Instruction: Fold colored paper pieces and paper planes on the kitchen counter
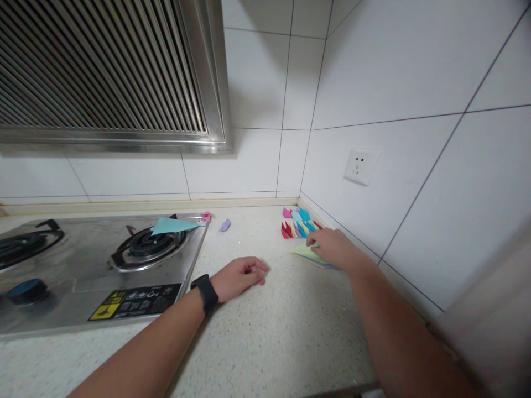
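Observation:
My left hand (243, 278), with a dark watch (205, 294) on the wrist, rests on the pale speckled counter (265, 342). Its fingers are loosely bent and a little apart, with nothing between them. To the right, my right hand (332, 247) has its fingers closed at the upper edge of a small stack of coloured paper (305, 254), pale green on top. The hand covers part of the stack. Just behind lie rows of small folded paper pieces (296, 229) in red, yellow, purple and blue, with pink and light blue ones (296, 215) farther back.
A gas stove (83, 276) fills the left side, with a folded turquoise paper (172, 225) over its right burner. A pink paper piece (206, 216) sits at its corner; a lilac one (225, 225) lies beside it. A range hood (222, 83) overhangs. Tiled wall with a socket (362, 166) bounds the right.

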